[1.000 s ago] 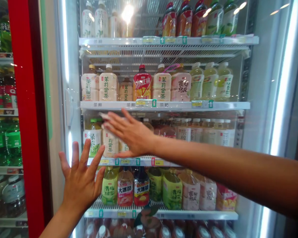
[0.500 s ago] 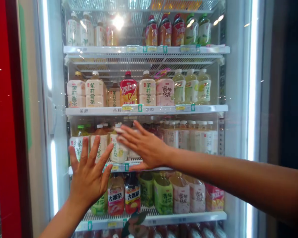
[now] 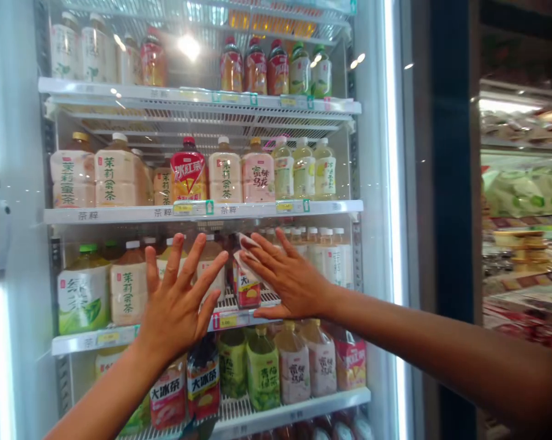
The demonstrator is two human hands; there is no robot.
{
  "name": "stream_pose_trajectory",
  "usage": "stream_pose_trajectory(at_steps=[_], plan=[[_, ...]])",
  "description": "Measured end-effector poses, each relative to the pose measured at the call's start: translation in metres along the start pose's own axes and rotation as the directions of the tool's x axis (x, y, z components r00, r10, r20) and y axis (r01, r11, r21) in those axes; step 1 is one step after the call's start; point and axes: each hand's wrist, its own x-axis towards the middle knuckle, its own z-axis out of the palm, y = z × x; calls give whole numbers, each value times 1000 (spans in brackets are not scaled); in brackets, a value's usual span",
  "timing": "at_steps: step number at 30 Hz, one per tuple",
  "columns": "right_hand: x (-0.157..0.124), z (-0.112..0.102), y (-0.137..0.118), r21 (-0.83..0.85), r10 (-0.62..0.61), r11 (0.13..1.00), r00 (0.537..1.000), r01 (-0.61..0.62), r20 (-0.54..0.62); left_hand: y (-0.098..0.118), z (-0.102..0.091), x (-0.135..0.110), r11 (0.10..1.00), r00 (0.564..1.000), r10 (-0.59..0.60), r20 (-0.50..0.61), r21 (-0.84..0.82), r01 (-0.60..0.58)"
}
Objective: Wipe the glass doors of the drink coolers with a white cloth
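Observation:
My left hand [image 3: 179, 299] is held up with its fingers spread, against or just in front of the glass door of a lit drinks fridge. To its right, my right hand [image 3: 289, 275] lies flat over a white cloth [image 3: 250, 242], holding it to the glass. Only the cloth's edge shows past the fingertips; I cannot make out its exact kind. Behind the hands, a fridge shelf [image 3: 92, 343] carries a green tea bottle [image 3: 84, 293], a jasmine tea bottle [image 3: 128, 287] and a dark-topped bottle [image 3: 248, 287], partly hidden by my right hand.
Upper shelves hold several bottles, among them a red-labelled iced tea [image 3: 189, 171]. A lower shelf [image 3: 298, 412] bears more bottles. Bright light strips [image 3: 395, 153] run down both sides. Right of the dark door frame [image 3: 454, 183], open shelves hold packaged goods [image 3: 523, 189].
The view has swung right, bringing the packaged goods into sight. Both hands have moved right relative to the shelves, the right one with the cloth. The left fingers stay spread.

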Motion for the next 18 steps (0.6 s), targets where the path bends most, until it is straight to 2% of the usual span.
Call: stream_pose_trajectory(at_steps=[2,3,5,7,9,12,14,16,18], plan=[[-6,-5,15,-29,2,1000,1000,-1,16,9,10,14,1000,1000,29,-4,-1,-29],[-2,-10,30,-59,40,997,999,-40,-1,13,15,21,999,999,41,-8,2,-41],[14,-22,62,-117,158,979,985,-166,-73,20,25,37,998,998,58,-14,12,-58],[27,-29,82,-144,253,951,957,-272,-139,25,32,53,998,997,65,-31,17,-64],[25,-30,82,-147,258,949,954,-280,-155,29,35,65,998,997,55,-47,15,-54],[1,-24,61,-125,160,977,982,-173,-103,31,32,76,999,998,37,-52,14,-36],[-7,-24,56,-108,109,987,992,-115,-56,32,30,82,999,998,50,-45,19,-50],[1,-27,66,-103,132,985,990,-137,-54,34,29,88,997,997,67,-42,25,-66],[17,-32,78,-107,214,969,972,-224,-94,37,29,95,997,997,67,-44,26,-66]])
